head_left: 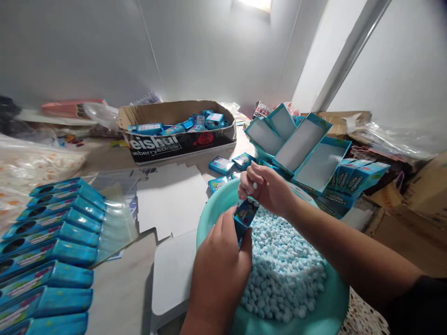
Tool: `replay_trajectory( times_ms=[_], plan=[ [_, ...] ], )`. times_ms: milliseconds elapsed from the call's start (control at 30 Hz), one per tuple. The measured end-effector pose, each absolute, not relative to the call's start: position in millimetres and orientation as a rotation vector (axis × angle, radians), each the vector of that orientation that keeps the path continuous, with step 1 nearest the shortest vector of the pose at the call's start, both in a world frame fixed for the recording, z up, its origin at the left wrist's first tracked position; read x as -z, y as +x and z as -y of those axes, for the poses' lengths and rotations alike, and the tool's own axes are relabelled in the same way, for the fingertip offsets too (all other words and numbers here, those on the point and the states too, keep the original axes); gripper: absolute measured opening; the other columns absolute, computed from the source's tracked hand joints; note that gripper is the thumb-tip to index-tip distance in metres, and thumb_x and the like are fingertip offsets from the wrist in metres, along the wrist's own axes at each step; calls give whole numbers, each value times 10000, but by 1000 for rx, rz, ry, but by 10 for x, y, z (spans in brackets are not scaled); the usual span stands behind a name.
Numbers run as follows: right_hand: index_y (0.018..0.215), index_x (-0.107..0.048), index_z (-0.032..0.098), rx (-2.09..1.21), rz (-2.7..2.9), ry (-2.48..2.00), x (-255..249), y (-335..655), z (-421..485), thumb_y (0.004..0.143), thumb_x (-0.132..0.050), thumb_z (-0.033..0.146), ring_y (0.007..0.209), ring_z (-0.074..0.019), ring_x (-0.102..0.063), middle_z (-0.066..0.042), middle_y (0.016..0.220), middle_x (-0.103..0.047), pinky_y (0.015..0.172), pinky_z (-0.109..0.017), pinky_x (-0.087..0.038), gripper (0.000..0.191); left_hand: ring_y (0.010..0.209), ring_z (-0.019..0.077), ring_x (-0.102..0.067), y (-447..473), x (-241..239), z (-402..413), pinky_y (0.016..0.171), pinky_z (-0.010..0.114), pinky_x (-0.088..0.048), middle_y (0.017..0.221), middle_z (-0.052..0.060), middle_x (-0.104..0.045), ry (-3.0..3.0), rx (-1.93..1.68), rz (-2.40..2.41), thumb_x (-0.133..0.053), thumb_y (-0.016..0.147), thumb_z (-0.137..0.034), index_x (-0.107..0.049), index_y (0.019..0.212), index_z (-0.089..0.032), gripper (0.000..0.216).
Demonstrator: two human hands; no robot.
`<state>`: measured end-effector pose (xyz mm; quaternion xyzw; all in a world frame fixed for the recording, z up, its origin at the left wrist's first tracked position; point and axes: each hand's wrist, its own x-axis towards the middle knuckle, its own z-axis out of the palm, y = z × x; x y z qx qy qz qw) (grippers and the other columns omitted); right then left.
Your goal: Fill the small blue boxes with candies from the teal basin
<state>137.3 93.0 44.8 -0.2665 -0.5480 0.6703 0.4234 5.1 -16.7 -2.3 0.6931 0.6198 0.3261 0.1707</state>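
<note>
Our left hand [218, 274], closest to the lens, gripped the small box [245, 215] by its lower half. The thumb lay on one face, the fingers were pressed together on the other, and the open mouth tilted up toward one o'clock. The small box sat over the near-left part of the basin [209, 218], just above the heap of pale blue pellets [282, 274]. Our right hand [267, 186] met the box at its mouth, fingertips bunched and pinching pellets, one of them showing between the fingers.

Risks, as we judged them:
1. The mouth was narrow, so a loose release could have sent pellets past it. Those would have dropped back into the basin, but a drift toward nine o'clock would have put them on the table.
2. Too firm a grip could have creased the thin card walls.

At nine o'clock from the basin, flat white card sheets [171, 200] lay on the grey table [122, 288], and beyond them a row of long blue packs [49, 260] ran down the edge. At eleven o'clock stood a cardboard tray [174, 139] holding more small blue boxes. At one o'clock, open display cartons [307, 149] leaned together. Plastic bags [28, 163] cluttered the far left. Plain pale walls [87, 46] enclosed the corner.
</note>
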Motion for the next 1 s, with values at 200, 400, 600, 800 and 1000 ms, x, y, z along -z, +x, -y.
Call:
replay_trajectory(
  times_ms=[200, 400, 600, 800, 1000],
  plan=[
    [563, -325, 215, -1705, 1389, -611, -436, 1382, -937, 855, -605, 536, 600, -127, -492, 18, 613, -455, 659, -312, -446, 517, 1102, 315, -669, 55, 19, 163, 834, 449, -565, 1192, 132, -684, 1967, -940, -1762, -492, 950, -306, -500, 1312, -196, 379],
    [568, -340, 218, -1670, 1404, -596, -429, 1386, -946, 870, -594, 535, 616, -133, -497, 14, 616, -465, 672, -316, -452, 506, 1090, 319, -672, 50, 7, 182, 812, 454, -565, 1182, 121, -685, 1946, -939, -1772, -482, 953, -305, -499, 1298, -216, 357],
    [585, -413, 207, -1422, 1591, -685, -402, 1389, -962, 925, -513, 535, 701, -152, -560, -19, 674, -540, 748, -332, -462, 482, 1065, 332, -683, 41, 2, 180, 789, 462, -559, 1168, 123, -695, 1870, -967, -1851, -511, 938, -327, -505, 1298, -228, 374],
    [709, -540, 176, -671, 2047, -806, -360, 1428, -1002, 935, -558, 338, 677, -114, -486, 0, 692, -539, 660, -261, -398, 279, 1034, 339, -696, 60, -35, 182, 776, 459, -553, 1136, 113, -715, 1577, -1030, -1982, -556, 918, -391, -514, 1308, -272, 409],
    [680, -524, 169, -477, 2169, -773, -342, 1437, -994, 929, -579, 262, 633, -97, -463, 13, 656, -523, 612, -237, -376, 271, 1031, 357, -691, 61, -60, 172, 806, 494, -550, 1154, 124, -710, 1459, -1090, -1959, -581, 891, -438, -519, 1300, -268, 447]
  ],
)
